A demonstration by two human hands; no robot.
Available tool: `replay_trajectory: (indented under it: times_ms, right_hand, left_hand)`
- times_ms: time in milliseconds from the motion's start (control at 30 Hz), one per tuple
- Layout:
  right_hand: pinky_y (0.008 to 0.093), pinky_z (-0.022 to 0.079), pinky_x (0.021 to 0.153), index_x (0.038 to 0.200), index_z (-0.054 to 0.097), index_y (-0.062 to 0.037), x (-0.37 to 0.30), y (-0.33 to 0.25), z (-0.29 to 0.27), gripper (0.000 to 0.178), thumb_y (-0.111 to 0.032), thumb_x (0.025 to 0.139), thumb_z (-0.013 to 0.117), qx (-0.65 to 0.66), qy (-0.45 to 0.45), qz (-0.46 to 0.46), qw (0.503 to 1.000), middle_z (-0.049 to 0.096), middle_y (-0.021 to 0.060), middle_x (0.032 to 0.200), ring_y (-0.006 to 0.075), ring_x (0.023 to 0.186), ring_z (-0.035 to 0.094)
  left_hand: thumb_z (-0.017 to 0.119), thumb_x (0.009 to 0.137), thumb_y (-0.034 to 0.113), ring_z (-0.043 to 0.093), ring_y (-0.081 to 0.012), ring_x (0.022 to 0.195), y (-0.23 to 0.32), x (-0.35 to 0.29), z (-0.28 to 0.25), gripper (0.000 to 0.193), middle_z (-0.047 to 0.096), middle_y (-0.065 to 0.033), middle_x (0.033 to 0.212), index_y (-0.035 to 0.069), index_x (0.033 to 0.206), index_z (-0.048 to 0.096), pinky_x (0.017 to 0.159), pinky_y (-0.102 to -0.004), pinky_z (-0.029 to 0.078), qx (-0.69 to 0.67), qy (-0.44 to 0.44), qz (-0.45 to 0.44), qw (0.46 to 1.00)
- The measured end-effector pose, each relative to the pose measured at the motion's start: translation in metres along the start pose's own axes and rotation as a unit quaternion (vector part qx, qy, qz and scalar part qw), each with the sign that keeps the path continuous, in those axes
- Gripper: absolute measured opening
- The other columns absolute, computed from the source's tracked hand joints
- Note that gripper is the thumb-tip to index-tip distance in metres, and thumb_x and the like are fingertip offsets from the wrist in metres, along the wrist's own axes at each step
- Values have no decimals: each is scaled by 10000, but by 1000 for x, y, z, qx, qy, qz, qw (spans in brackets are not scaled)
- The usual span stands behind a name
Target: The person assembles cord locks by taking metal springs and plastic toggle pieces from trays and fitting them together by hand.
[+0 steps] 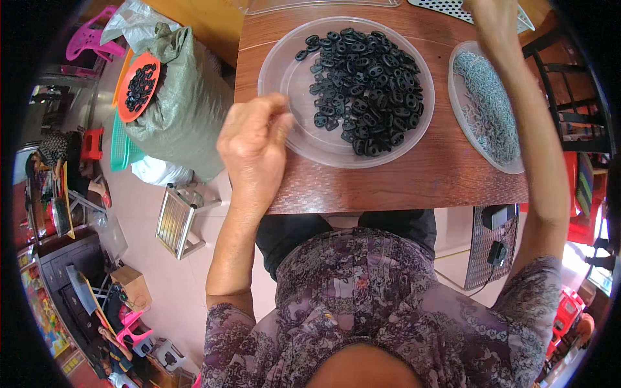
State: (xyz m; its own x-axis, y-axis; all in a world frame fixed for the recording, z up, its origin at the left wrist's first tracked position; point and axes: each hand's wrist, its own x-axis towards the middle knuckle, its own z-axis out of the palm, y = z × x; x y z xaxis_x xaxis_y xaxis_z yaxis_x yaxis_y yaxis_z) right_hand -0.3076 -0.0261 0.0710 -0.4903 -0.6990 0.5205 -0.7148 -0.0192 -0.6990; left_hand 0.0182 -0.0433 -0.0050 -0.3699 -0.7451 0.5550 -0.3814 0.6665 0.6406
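My left hand (252,132) is raised by the left rim of a round clear plastic tray (288,139), its fingers curled closed and a little blurred. Whatever it may hold is hidden. Inside the tray lies a heap of small black oval plastic pieces (372,84), each with two holes. My right hand (493,22) reaches to the top edge of the picture, over a grey perforated metal plate (446,6); its fingertips are out of sight. Under my right forearm, an oval clear tray (460,110) holds many small silvery screws (488,103).
The wooden table (388,187) ends just before my lap. A clear tray edge (323,6) shows at its back. Left of it stands a stuffed woven sack (187,97) with a red plate (132,107) of black pieces. A metal-framed stool (176,223) stands on the floor.
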Motion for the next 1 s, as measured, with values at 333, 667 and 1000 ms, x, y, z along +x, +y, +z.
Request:
replay_trajectory:
  times_ms: [333,667,1000]
  right_hand:
    - [382,508,638,716,703,-85,133,58,-1,126,-170,640,649,-293,129,-103,942,637,194,703,304,679,650]
    - [446,507,687,714,687,-34,149,107,29,157,-108,682,552,-374,83,-104,918,623,240,739,377,737,634]
    - [375,492,628,798,648,25,-5,46,-33,218,-168,737,566,-212,-117,-94,966,622,216,702,331,657,624]
  left_hand:
    - [692,634,72,547,-313,761,11,16,28,236,590,-124,756,34,843,587,719,-397,402,192,-227,138,945]
    - [646,662,1,548,-313,772,4,12,20,179,589,-122,774,31,824,578,697,-402,422,168,-233,74,955]
    - [601,826,38,560,-140,697,-4,5,6,48,585,-36,729,-9,832,603,663,-255,440,-86,-187,-130,970]
